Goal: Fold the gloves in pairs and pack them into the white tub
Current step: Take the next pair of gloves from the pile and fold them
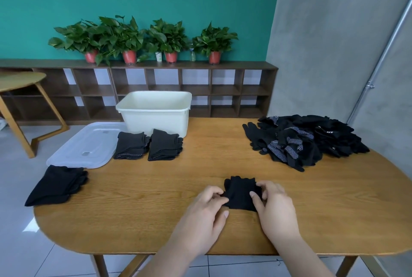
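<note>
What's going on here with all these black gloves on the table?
A person is folding black gloves in pairs. The left hand and right hand both pinch a folded pair near the front of the table. A loose pile of gloves lies on the right. Three folded stacks lie outside the white tub: two in front of it and one at the left, by a clear lid.

Left hand (207,216) and right hand (274,210) on folded gloves (242,192)
</note>
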Action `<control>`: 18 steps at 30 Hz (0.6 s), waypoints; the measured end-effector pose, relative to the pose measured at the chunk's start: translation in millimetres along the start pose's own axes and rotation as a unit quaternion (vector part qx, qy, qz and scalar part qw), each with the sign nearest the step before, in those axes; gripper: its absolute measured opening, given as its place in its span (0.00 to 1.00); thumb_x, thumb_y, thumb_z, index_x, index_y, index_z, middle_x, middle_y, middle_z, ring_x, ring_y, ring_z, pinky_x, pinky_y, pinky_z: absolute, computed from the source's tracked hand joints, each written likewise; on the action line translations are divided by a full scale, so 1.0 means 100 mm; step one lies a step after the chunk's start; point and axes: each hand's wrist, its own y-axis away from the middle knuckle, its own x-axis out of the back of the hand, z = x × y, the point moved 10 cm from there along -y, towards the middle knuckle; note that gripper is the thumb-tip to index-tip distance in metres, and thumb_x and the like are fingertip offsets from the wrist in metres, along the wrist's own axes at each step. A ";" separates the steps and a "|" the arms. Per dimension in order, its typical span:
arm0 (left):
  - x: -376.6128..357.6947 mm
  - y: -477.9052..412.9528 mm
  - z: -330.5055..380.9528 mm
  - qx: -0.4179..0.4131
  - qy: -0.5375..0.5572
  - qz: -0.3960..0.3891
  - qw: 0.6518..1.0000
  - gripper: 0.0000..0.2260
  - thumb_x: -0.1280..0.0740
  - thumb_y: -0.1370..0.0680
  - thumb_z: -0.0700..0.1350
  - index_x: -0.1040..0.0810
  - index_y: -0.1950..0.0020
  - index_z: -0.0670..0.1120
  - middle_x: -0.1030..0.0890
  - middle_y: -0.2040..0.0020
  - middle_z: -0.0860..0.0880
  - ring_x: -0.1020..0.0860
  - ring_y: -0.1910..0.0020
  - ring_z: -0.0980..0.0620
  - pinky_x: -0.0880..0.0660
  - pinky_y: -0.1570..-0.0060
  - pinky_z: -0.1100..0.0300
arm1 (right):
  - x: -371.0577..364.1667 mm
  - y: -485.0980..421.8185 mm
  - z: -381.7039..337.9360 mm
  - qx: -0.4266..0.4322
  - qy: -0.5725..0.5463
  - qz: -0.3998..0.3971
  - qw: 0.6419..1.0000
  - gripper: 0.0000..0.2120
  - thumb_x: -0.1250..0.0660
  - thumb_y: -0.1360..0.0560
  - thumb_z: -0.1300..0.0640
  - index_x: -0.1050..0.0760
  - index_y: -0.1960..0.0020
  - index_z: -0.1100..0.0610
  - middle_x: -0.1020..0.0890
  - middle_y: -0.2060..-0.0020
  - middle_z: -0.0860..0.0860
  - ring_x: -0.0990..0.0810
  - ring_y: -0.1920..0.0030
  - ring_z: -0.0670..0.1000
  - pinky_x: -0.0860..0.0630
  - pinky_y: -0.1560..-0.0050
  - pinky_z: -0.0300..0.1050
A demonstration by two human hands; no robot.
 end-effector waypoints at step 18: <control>-0.07 0.02 0.21 -0.077 -0.086 -0.030 0.993 0.22 0.44 0.14 0.59 0.29 0.21 0.59 0.34 0.21 0.65 0.38 0.23 0.60 0.42 0.26 0.60 | -0.30 0.08 -0.21 0.107 0.149 -0.142 0.973 0.28 0.60 0.14 0.38 0.51 0.15 0.43 0.53 0.17 0.36 0.61 0.17 0.46 0.52 0.17 0.51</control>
